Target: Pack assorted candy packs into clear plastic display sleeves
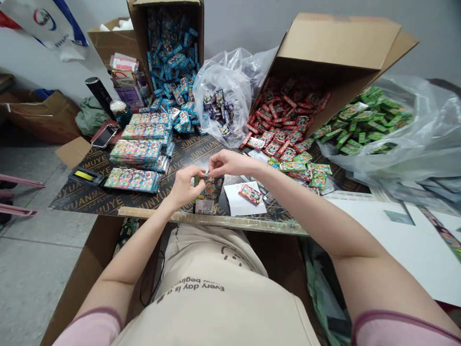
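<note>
My left hand [188, 185] and my right hand [230, 163] meet over the front of the table, thumbs and index fingers pinched close together. Between them, at the fingertips, is the top edge of a dark printed plastic pouch [211, 188] with a pale patch near its bottom. My fingers partly cover this pouch, so its opening is hidden. Just right of it, a small red candy packet [250, 194] lies on a sheet of white paper [236, 204]. Left of my left hand are stacks of flat multi-coloured packs [133, 179].
Blue packets spill from a cardboard box [139, 14], red ones from another box [334, 43]. Purple packets fill a transparent bag [216, 72]; green ones fill a bag [428, 120] at right. A phone [104, 136], a black bottle [98, 93] and a wooden table edge [216, 219] also show.
</note>
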`<action>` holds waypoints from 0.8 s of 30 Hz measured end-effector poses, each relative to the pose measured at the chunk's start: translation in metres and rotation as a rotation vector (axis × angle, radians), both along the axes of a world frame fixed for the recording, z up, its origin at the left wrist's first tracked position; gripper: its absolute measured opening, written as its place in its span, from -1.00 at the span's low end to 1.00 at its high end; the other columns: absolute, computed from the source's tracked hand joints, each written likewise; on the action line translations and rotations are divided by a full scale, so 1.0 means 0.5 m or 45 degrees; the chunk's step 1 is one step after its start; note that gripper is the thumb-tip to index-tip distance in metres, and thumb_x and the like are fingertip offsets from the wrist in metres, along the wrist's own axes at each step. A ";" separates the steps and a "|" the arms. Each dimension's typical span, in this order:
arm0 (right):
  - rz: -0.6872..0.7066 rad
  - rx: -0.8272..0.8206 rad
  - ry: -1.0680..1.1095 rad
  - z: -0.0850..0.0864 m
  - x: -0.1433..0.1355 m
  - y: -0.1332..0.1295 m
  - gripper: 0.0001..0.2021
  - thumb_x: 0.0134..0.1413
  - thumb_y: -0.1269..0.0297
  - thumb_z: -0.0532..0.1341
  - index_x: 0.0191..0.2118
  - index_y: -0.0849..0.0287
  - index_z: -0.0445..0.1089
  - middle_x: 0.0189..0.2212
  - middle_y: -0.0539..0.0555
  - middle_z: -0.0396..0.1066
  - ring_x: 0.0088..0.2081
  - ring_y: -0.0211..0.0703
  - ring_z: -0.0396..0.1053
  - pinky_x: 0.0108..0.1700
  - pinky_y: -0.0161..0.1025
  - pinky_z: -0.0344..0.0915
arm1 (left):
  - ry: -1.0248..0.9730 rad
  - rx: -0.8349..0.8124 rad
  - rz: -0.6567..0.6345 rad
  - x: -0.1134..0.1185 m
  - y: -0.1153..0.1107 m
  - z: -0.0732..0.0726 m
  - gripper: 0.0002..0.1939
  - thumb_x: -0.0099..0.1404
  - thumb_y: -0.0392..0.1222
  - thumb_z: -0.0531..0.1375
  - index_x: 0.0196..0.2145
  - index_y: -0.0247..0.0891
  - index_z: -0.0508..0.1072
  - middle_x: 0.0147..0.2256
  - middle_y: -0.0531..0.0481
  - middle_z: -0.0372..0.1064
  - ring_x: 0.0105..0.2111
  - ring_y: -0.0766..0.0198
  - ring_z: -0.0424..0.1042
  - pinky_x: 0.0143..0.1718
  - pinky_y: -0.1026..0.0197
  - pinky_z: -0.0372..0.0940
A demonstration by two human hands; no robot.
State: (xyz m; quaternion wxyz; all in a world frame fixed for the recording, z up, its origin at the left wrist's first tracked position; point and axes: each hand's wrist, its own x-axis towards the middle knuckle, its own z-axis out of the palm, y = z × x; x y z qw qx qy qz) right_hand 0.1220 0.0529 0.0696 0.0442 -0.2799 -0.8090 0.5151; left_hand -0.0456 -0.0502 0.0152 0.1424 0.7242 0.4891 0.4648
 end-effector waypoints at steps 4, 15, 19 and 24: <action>0.001 0.005 -0.008 0.000 -0.002 0.005 -0.85 -0.16 0.29 0.32 -0.53 0.22 0.36 -0.64 -0.10 0.31 -0.55 -0.37 0.19 -0.49 -0.36 0.05 | -0.029 0.056 0.081 0.013 0.003 -0.009 -0.89 0.10 -0.23 0.29 -0.49 -0.27 0.42 -0.41 -0.05 0.52 -0.38 0.22 0.51 -0.28 0.18 0.35; -0.577 -0.492 0.392 -0.068 0.017 -0.022 -0.62 -0.35 0.31 0.43 -0.38 0.14 0.24 -0.66 -0.15 0.34 -0.60 -0.36 0.27 -0.50 -0.41 0.17 | -0.351 -0.154 0.159 0.021 0.000 -0.046 -0.75 0.07 -0.25 0.35 -0.25 -0.24 0.48 -0.32 -0.01 0.51 -0.31 0.24 0.51 -0.24 0.20 0.40; -0.895 -0.611 0.532 -0.135 0.043 -0.041 -0.65 0.03 0.04 0.24 -0.12 0.09 0.24 -0.39 0.03 0.52 -0.39 -0.22 0.47 -0.31 -0.29 0.36 | -0.566 -0.371 0.045 0.017 -0.042 -0.070 -0.75 0.15 -0.21 0.29 -0.18 -0.30 0.50 -0.36 -0.03 0.54 -0.36 0.22 0.54 -0.29 0.19 0.45; -0.993 0.003 0.404 -0.290 0.022 -0.107 -0.55 0.22 -0.05 -0.01 0.10 0.11 0.19 0.06 0.25 0.39 0.05 0.00 0.40 0.04 0.00 0.33 | -0.100 0.096 0.098 -0.020 -0.136 -0.017 -0.75 0.29 -0.33 0.16 -0.11 -0.18 0.53 -0.18 -0.04 0.56 -0.16 0.22 0.54 -0.05 0.12 0.43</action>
